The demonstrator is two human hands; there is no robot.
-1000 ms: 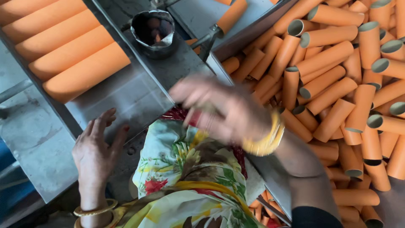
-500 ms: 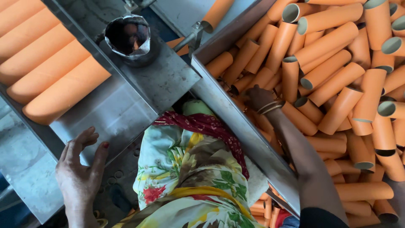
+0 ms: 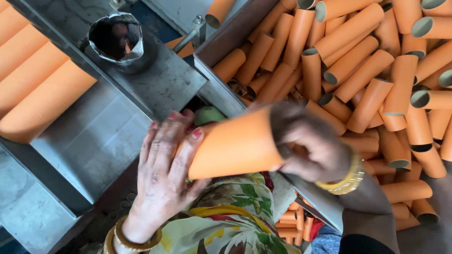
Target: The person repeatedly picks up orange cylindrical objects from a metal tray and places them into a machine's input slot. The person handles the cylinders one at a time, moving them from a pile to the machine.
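An orange cardboard tube (image 3: 235, 143) lies sideways between both hands, above my lap in flowered cloth. My right hand (image 3: 313, 143), blurred and wearing a yellow bangle, grips its right end. My left hand (image 3: 165, 174), with red nails and gold bangles, cups the tube's left end with fingers spread over it. To the right, a metal bin (image 3: 221, 87) holds a big heap of loose orange tubes (image 3: 372, 80).
A grey metal machine table (image 3: 99, 136) lies at left, with a row of orange tubes (image 3: 33, 89) lined up on it. A dark metal cup (image 3: 117, 38) stands at the top. A metal rod (image 3: 188, 35) sticks out beside the bin.
My right hand has come out of the bin with one orange tube and brought it over my lap. My left hand has lifted from the table edge onto the tube's end.
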